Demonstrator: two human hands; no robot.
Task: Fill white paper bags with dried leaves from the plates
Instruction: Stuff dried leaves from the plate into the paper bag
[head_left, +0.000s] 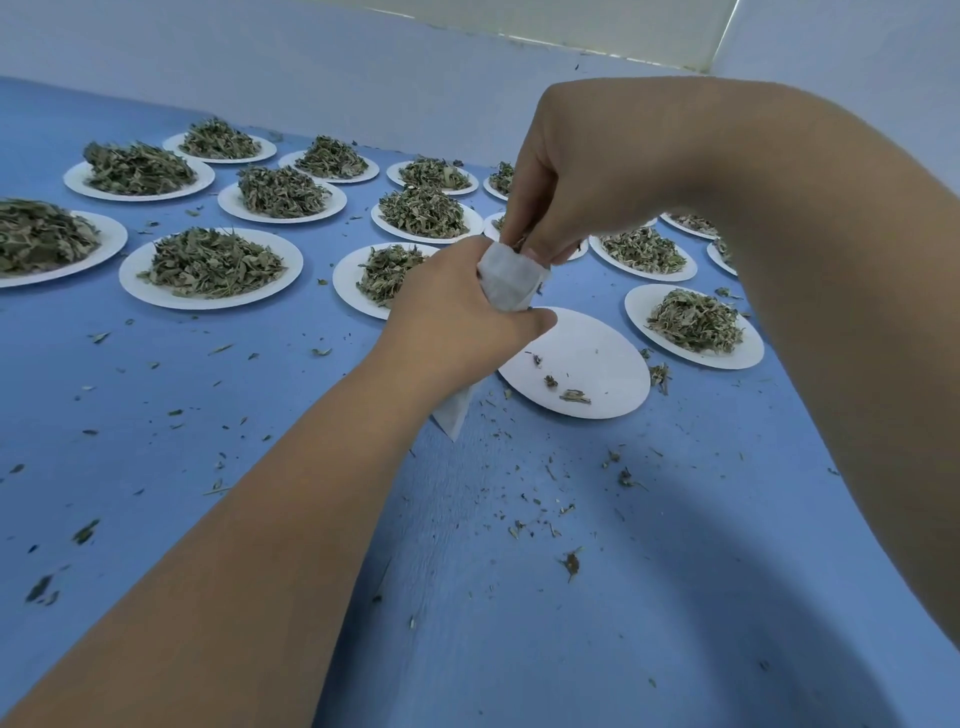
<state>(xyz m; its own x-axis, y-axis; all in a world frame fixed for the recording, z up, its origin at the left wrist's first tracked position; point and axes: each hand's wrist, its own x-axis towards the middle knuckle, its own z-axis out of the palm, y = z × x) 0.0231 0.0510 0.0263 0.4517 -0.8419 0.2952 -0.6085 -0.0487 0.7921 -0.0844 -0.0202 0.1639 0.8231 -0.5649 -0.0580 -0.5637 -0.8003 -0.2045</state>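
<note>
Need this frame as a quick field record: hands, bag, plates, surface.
left hand: wrapped around the white paper bag, holding it upright
right hand: fingertips at the bag's open mouth, pushing dried leaves in
nearest plate: almost empty, a few leaf bits left
full plates: many, each heaped with dried leaves, e.g.
surface: blue table, strewn with leaf crumbs
bag fill level: cannot tell
</note>
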